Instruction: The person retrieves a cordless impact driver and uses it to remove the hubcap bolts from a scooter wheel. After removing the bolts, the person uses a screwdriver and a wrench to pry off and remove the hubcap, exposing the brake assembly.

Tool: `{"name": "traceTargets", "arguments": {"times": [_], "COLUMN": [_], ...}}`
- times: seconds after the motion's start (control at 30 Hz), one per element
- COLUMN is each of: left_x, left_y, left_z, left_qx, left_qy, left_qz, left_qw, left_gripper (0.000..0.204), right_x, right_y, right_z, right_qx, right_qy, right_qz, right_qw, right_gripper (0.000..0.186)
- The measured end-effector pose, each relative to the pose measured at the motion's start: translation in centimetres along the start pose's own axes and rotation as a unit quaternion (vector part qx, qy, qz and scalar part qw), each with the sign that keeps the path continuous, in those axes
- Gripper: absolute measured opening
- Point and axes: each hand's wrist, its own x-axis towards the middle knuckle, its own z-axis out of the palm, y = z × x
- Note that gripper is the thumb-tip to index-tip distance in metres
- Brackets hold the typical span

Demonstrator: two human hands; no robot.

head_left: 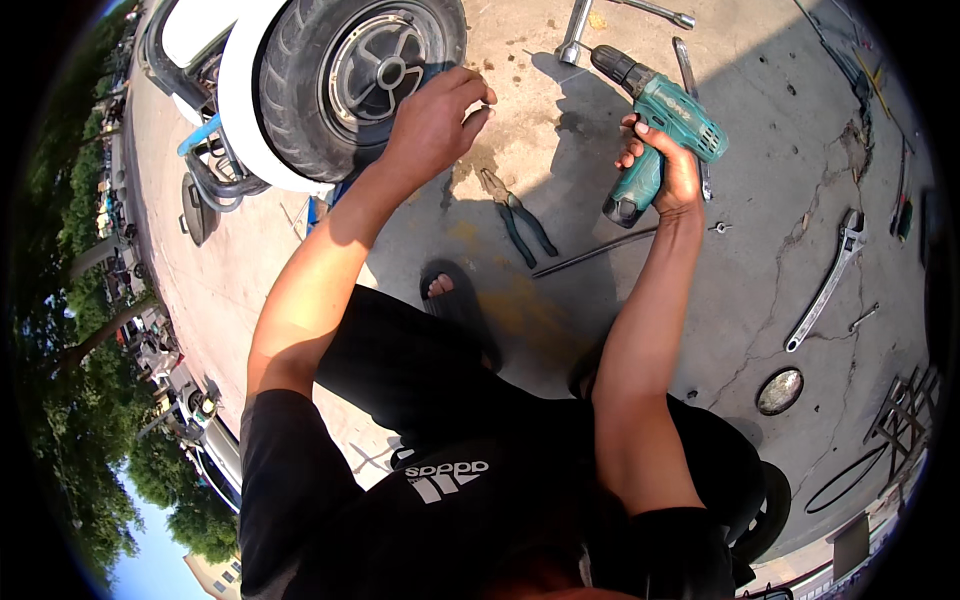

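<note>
- The cordless drill is gripped by the right hand, fingers wrapped shut round the handle, chuck aimed up and left toward the wheel.
- The pliers lie on the concrete floor between both hands.
- The left hand, fingers loosely curled and nothing visibly held, is rested against the wheel, the nearer hand to its hub.

No packages, signs or screens visible. Only labels: a pale printed strip on the side of the teal drill at 1 o'clock, and a white logo on the black shirt at 6 o'clock.
</note>
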Motion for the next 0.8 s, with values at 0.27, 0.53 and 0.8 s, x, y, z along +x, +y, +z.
{"name": "traceTargets", "arguments": {"times": [0.27,0.53,0.8], "left_x": [1.7,4.6,-12.1], "left_y": [0.3,1.6,3.3], "left_z": [18.2,21.0,20.4], "left_qx": [-0.217,-0.126,0.017], "left_qy": [-0.018,0.058,0.138], "left_qz": [-0.293,-0.319,-0.543], "left_qw": [0.931,0.938,0.828], "left_gripper": [0.021,0.031,0.058], "right_x": [-2.9,-4.7,-2.2], "right_y": [0.0,1.2,1.0], "right_z": [-5.2,-6.6,-5.4], "right_qx": [0.142,0.162,0.159], "right_qy": [0.167,0.197,0.165], "right_qz": [-0.063,-0.073,-0.059], "right_qw": [0.974,0.964,0.971], "right_gripper": [0.030,0.031,0.030]}}
